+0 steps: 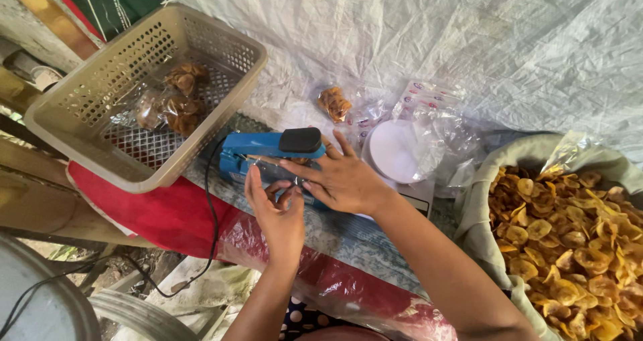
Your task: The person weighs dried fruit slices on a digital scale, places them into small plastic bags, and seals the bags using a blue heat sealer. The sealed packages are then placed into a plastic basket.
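Observation:
A blue heat sealer (258, 151) with a black handle knob (300, 140) lies in the middle. A clear plastic bag (273, 174) sits under its arm. My left hand (278, 214) pinches the near edge of that bag, fingers partly curled. My right hand (341, 178) lies flat, palm down, over the bag beside the sealer, with its fingertips close to the black knob. Some chips show through the bag under the sealer arm.
A beige slotted basket (87, 107) at the left holds sealed chip packets (175, 103). A filled packet (334, 103) and empty clear bags (429, 123) lie behind a white round scale plate (394, 151). A sack of yellow chips (569, 240) stands at the right. A black cord (211, 214) trails left.

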